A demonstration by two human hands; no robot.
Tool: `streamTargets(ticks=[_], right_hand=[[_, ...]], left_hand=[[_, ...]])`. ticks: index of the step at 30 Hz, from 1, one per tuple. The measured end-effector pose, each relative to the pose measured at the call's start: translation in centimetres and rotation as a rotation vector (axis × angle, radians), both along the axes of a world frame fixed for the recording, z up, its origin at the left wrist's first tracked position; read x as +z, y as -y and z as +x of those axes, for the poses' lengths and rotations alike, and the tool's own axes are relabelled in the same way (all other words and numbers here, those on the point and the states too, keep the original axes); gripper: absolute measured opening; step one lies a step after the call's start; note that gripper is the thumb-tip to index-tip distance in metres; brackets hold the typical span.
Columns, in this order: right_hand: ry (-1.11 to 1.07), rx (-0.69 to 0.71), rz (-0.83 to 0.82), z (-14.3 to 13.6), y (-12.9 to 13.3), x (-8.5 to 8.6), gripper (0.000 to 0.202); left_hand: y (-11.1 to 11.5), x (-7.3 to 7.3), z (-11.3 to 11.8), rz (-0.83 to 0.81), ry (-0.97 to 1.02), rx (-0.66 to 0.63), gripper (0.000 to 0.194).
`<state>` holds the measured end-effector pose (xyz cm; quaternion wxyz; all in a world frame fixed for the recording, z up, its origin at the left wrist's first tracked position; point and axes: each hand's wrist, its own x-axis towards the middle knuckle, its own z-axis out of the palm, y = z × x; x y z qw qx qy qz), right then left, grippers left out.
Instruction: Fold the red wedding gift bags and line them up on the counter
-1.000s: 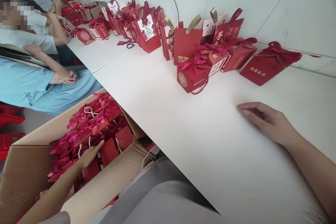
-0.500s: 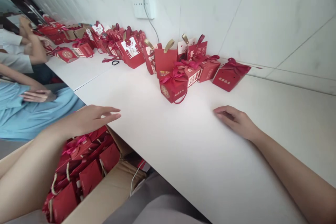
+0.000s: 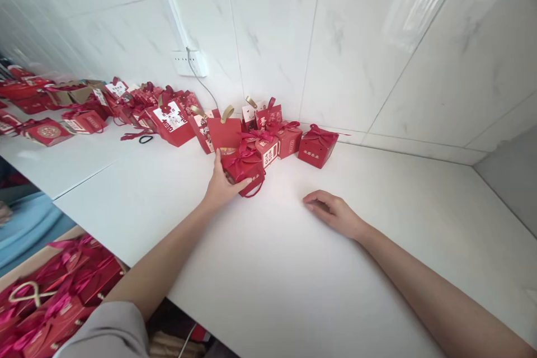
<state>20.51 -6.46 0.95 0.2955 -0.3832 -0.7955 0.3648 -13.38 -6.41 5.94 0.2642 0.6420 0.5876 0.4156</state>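
My left hand (image 3: 222, 183) is closed round the near red gift box (image 3: 245, 168), thumb across its front and fingers at its left side. The box stands on the white table (image 3: 285, 268), with a dark pink ribbon bow on top and a cord loop hanging at its front. My right hand (image 3: 333, 213) rests on the table, holding nothing, its fingers loosely curled and the thumb a little apart. Behind it a separate red gift box (image 3: 318, 146) with a bow sits near the wall. Another bow-tied box (image 3: 268, 150) with a white label touches the group behind my left hand.
More red gift boxes and bags (image 3: 174, 123) line the wall to the left. A black loop (image 3: 145, 139) lies before them. At lower left, below table height, a carton (image 3: 25, 268) holds several ribboned red bags. A cable hangs from the wall socket (image 3: 189, 63). Blue clothing of another person shows at left.
My left hand has moved from above the carton, open, to the near gift box and closed round it. My right hand stays on the table. The view has turned right.
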Motion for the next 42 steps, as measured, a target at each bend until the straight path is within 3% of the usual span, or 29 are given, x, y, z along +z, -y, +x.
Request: streamTargets(ticks=[2,6,10,12,14,16,18,21,24,26,29,32,34,37,42], right_hand=[[-0.017,-0.068,0.055,0.0,0.1,0.3,0.027],[-0.064,-0.164,0.181,-0.1,0.1,0.7,0.029],[-0.158,-0.207,0.197,-0.4,-0.2,0.6,0.028],[-0.226,-0.255,0.205,-0.5,-0.4,0.8,0.025],[-0.296,-0.338,0.208,-0.3,-0.8,1.5,0.025],[-0.374,-0.438,0.200,0.5,-1.3,3.0,0.029],[-0.428,-0.491,0.173,1.7,-1.4,5.5,0.033],[-0.270,-0.279,-0.047,3.9,-0.3,10.3,0.038],[-0.002,0.072,-0.334,5.5,2.1,14.4,0.040],[0.132,0.222,-0.400,5.9,3.6,15.7,0.039],[0.321,0.342,-0.435,5.6,4.8,16.0,0.034],[0.451,0.352,-0.437,5.2,5.0,15.5,0.031],[0.484,0.314,-0.406,5.1,5.0,15.4,0.030],[0.556,0.194,-0.323,5.1,4.9,15.3,0.032],[0.664,-0.039,-0.193,5.5,4.9,14.5,0.040]], left_hand=[[0.8,0.1,-0.1,-0.070,0.066,-0.100,0.127],[3.1,1.0,1.9,-0.327,0.115,-0.500,0.133],[4.5,0.9,6.2,-0.303,0.086,-0.465,0.137],[4.3,1.6,7.3,-0.290,0.019,-0.497,0.137],[3.6,3.4,7.2,-0.393,-0.151,-0.622,0.125],[2.8,6.2,6.3,-0.565,-0.386,-0.743,0.087],[2.3,9.6,5.4,-0.592,-0.489,-0.674,0.058],[2.0,14.1,5.3,-0.473,-0.574,-0.598,0.054],[1.7,16.2,7.2,-0.372,-0.590,-0.631,0.050],[1.3,15.9,9.3,-0.276,-0.528,-0.624,0.048],[0.5,13.4,12.3,-0.129,-0.459,-0.661,0.048],[0.0,10.6,13.8,-0.151,-0.455,-0.794,0.054],[-0.1,9.7,13.9,-0.220,-0.467,-0.827,0.058],[0.0,9.9,13.2,-0.235,-0.482,-0.729,0.058],[0.3,12.3,11.8,-0.275,-0.559,-0.590,0.052]])
